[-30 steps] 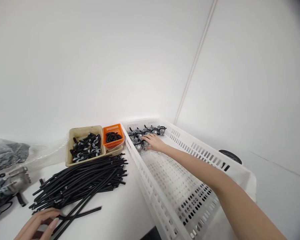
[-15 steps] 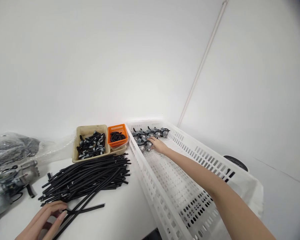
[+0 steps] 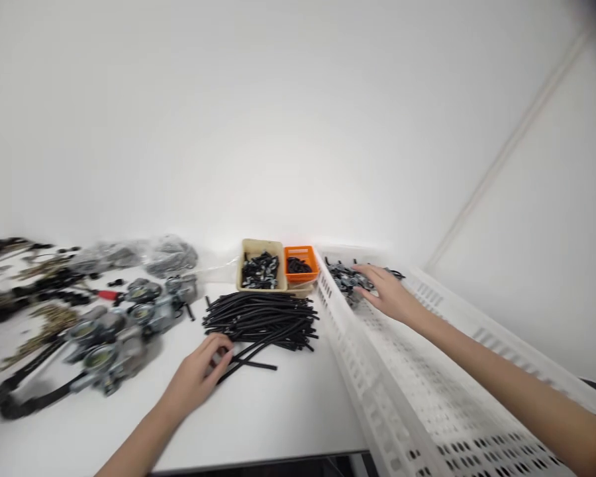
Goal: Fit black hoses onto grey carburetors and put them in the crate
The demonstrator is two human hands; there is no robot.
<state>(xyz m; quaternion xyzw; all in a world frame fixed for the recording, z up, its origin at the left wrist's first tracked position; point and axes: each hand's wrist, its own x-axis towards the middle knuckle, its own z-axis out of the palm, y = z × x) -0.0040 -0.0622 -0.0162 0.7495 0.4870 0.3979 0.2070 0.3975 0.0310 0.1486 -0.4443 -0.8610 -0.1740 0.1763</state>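
My right hand point(image 3: 385, 291) is over the far end of a long white perforated crate point(image 3: 347, 331), its fingers apart and nothing seen between them. Just beside and under it lie several metal carburetor-like parts point(image 3: 345, 277) with short black tubes. On the white table, my left hand point(image 3: 203, 364) rests at the near left edge of a pile of black rubber tubes point(image 3: 261, 318). Its thumb and fingers curl around the end of a tube, though the fingertips are partly hidden.
Behind the tubes stand a beige bin point(image 3: 281, 265) of black and metal pieces and an orange basket point(image 3: 302, 277) of black pieces. Metal carburetor-like parts point(image 3: 99, 358), a red-handled tool point(image 3: 108, 295) and plastic-wrapped parts point(image 3: 171, 255) occupy the left side.
The view has swung left, showing more of the table. My right hand has lifted off the metal parts and its fingers have spread. My left hand stays by the tubes.
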